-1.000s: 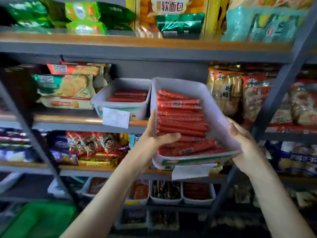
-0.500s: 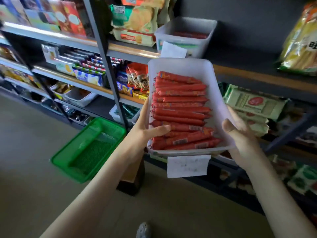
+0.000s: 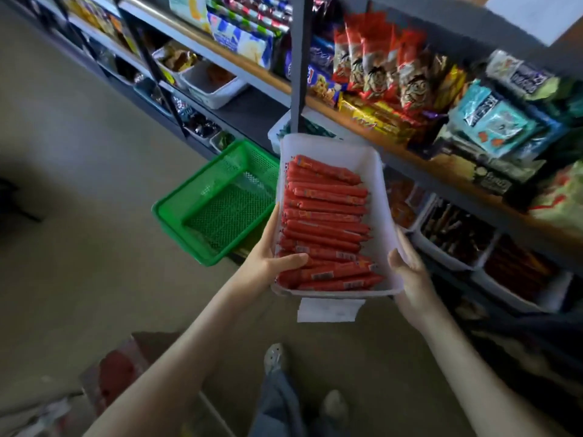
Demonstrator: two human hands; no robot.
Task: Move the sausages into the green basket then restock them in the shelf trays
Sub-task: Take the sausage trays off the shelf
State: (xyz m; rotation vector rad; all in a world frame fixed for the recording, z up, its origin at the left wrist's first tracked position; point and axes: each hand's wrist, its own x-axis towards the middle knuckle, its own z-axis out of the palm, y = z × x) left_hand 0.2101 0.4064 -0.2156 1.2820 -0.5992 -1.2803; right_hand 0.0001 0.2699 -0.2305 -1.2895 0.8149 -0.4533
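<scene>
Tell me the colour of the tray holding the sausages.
White tray, seen in the head view.

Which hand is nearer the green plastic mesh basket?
Left. The left hand grips the white plastic tray beside the green mesh basket; the right hand grips its far edge.

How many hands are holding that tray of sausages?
2. The left hand grips the white tray at its near-left edge, thumb over the sausages; the right hand holds the near-right corner.
</scene>
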